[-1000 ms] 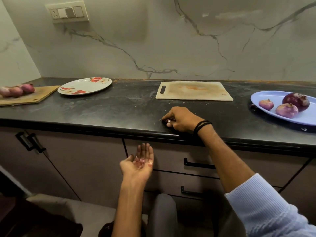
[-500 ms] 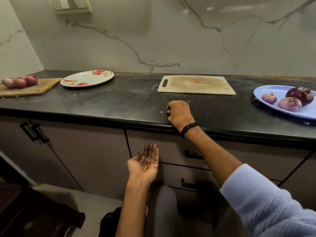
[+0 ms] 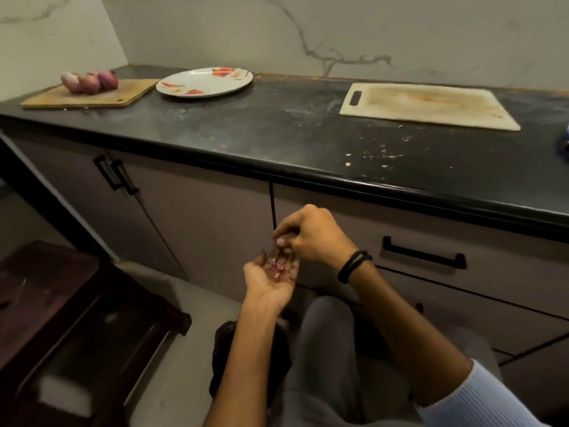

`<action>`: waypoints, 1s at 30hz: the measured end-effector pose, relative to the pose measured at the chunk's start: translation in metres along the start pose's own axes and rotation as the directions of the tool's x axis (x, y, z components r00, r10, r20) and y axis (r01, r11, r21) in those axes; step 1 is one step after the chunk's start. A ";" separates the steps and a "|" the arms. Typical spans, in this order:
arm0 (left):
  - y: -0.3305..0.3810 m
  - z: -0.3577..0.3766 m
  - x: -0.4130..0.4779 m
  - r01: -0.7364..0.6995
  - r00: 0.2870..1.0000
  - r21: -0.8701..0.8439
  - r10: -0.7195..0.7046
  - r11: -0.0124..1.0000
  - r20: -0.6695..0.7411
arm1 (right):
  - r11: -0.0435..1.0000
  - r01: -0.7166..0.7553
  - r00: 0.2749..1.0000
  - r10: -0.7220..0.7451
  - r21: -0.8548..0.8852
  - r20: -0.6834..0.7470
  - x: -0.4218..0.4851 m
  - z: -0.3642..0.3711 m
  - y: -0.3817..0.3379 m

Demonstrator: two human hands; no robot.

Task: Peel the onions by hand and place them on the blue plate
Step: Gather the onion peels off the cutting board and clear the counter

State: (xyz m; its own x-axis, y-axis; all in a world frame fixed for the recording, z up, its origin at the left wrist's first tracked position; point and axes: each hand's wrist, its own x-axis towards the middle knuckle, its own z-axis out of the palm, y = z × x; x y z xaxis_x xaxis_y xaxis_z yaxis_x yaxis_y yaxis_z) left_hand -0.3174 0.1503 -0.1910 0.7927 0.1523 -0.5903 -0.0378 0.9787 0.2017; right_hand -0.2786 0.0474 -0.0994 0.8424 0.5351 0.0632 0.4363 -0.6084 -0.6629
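My left hand (image 3: 271, 280) is held palm up below the counter edge, its fingers relaxed, with small pink onion peel scraps (image 3: 278, 269) lying in the palm. My right hand (image 3: 311, 237) hovers just above it, its fingertips bunched in a pinch over the scraps. Three unpeeled pink onions (image 3: 90, 82) lie on a wooden board (image 3: 123, 95) at the far left of the counter. Only a sliver of the blue plate (image 3: 566, 130) shows at the right frame edge; what is on it is out of view.
A floral white plate (image 3: 204, 82) sits beside the wooden board. A stained white cutting board (image 3: 428, 106) lies at the back right, with peel crumbs (image 3: 380, 157) in front of it. Below are cabinet doors, a drawer handle (image 3: 425, 257) and a dark wooden stool (image 3: 61, 318).
My right hand left the counter edge and came down over my left palm. The view swung left and down, so the blue plate with its onions slid almost out of frame.
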 end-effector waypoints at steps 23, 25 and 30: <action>0.082 -0.217 0.086 0.153 0.874 0.194 -0.041 0.969 -0.484 | 0.142 -0.823 0.507 0.621 0.550 0.598 -0.001 0.324 0.113; 0.082 -0.213 0.081 0.175 0.868 0.201 -0.055 0.964 -0.494 | 0.084 -0.833 0.466 0.638 0.546 0.613 0.001 0.326 0.114; 0.091 -0.216 0.076 0.180 0.855 0.127 -0.092 0.975 -0.510 | 0.241 -0.858 0.484 0.679 0.454 0.552 0.013 0.393 0.174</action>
State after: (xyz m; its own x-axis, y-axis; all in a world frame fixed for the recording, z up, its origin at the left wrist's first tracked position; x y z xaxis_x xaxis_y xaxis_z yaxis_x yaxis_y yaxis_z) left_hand -0.3916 0.2809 -0.3863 0.3707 0.1108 -0.9221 0.1834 0.9646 0.1896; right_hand -0.3162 0.1793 -0.5070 0.5291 0.1690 -0.8316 -0.7609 -0.3394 -0.5531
